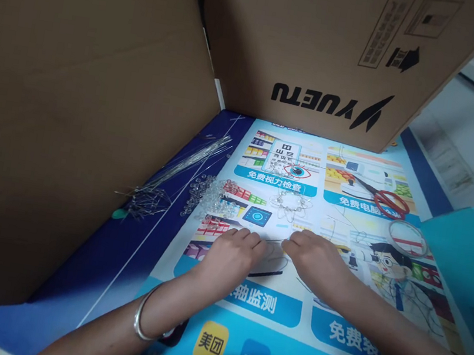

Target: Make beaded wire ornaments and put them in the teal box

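My left hand (pixel 236 254), with a silver bangle (pixel 139 316) on its wrist, is closed in a pinch above the printed sheet. Facing it a short gap away, my right hand (pixel 314 259) is also pinched. A thin wire (pixel 274 240) runs between the fingertips of both hands; fine loops of it seem to hang below. Just beyond the hands lies a ring of clear beads on wire (pixel 290 203). Up and left of my left hand is a loose pile of clear beads (pixel 214 196). What else the fingertips may hide, I cannot tell.
A bundle of thin wire pieces (pixel 189 164) lies at the left. Red-handled scissors (pixel 388 204) and a round wire coil (pixel 408 239) are at the right, beside a teal box (pixel 468 265). Cardboard panels (pixel 285 36) stand along the left and back.
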A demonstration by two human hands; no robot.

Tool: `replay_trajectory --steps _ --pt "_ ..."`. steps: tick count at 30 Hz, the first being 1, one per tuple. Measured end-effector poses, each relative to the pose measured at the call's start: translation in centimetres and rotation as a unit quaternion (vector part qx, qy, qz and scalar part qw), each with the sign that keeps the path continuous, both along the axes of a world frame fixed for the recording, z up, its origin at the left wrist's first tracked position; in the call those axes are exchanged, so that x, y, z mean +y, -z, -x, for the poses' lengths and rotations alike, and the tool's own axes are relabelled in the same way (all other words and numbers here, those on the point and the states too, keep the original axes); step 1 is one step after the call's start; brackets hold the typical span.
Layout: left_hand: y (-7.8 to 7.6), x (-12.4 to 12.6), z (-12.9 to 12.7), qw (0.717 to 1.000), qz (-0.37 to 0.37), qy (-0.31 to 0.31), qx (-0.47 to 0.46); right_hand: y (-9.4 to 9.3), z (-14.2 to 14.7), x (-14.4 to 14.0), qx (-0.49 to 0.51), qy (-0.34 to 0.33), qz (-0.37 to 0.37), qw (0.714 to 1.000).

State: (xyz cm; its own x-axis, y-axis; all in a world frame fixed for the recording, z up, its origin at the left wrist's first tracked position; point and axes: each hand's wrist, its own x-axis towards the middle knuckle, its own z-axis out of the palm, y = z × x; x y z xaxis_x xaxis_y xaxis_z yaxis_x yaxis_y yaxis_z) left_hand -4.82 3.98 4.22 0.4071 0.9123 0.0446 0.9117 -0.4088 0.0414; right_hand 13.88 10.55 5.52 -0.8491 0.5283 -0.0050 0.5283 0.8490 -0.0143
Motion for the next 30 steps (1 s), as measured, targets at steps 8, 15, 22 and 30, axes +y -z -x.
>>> replay_trajectory --steps 8,15,22,30 --pt "0.0 0.1 -0.1 0.999 -0.032 -0.003 -0.007 0.6 0.3 -0.4 0.003 0.006 0.013 1.0" --pt "0.0 0.0 -0.3 1.0 -0.01 -0.003 0.011 1.2 0.4 -0.6 -0.002 0.008 0.017 1.0" --pt "0.1 0.0 -0.4 1.0 0.0 -0.011 0.027 1.5 0.5 -0.7 -0.003 0.017 0.004 1.0" --pt "0.4 -0.2 -0.5 0.999 0.008 -0.027 0.026 1.6 0.6 -0.7 0.014 0.054 0.031 0.998"
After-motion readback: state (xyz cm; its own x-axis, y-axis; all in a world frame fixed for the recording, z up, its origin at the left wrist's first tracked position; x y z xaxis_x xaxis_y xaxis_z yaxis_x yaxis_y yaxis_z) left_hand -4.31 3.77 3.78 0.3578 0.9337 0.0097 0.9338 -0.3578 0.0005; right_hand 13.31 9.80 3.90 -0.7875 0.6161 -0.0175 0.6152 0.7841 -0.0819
